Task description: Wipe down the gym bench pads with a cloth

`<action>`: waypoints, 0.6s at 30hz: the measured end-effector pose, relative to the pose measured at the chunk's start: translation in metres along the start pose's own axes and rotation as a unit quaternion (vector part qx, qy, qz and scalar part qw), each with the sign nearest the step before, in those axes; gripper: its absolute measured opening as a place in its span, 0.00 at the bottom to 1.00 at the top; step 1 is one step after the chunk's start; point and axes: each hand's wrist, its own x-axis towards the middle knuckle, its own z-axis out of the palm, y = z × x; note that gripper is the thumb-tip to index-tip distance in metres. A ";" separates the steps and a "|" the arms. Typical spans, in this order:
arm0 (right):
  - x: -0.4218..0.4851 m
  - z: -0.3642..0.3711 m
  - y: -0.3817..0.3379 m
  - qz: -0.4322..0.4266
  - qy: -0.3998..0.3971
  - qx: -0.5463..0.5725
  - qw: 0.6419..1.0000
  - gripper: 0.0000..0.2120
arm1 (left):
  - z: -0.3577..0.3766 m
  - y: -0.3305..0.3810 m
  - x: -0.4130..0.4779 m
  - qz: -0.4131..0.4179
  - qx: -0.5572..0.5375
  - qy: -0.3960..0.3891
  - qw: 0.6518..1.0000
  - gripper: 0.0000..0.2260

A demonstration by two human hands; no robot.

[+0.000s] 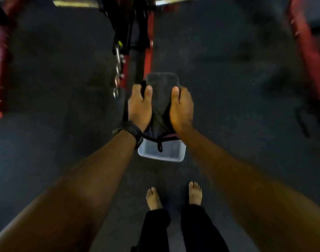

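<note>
The dark cloth [162,84] is held in the air over a clear plastic tub [173,154] on the speckled floor [237,110]. The left hand [140,106] and right hand [181,108] each clamp one side edge, thumbs on top. It looks like soft, limp terry, probably light; gripping opposite edges should spread it flat. The red frame [148,57] ahead is blurred.

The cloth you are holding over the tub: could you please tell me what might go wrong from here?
1. If the cloth is wet, drips may miss the small tub and wet the floor near the bare feet, which would be a slip hazard.
2. Its dangling loop could snag on the metal clips of the red frame ahead.
</note>
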 end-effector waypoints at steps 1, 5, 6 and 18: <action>0.004 0.007 0.021 0.012 0.001 -0.005 1.000 0.17 | 0.012 -0.020 0.004 -0.015 0.002 -0.004 1.000 0.13; 0.012 0.040 0.110 0.050 -0.012 -0.020 0.998 0.17 | 0.054 -0.103 0.009 -0.041 0.032 -0.029 0.998 0.11; 0.013 0.051 0.137 0.060 -0.013 -0.022 0.998 0.17 | 0.065 -0.129 0.010 -0.048 0.039 -0.033 0.998 0.10; 0.046 0.133 0.339 0.135 -0.081 -0.066 0.985 0.13 | 0.157 -0.327 0.044 -0.133 0.116 -0.090 0.980 0.13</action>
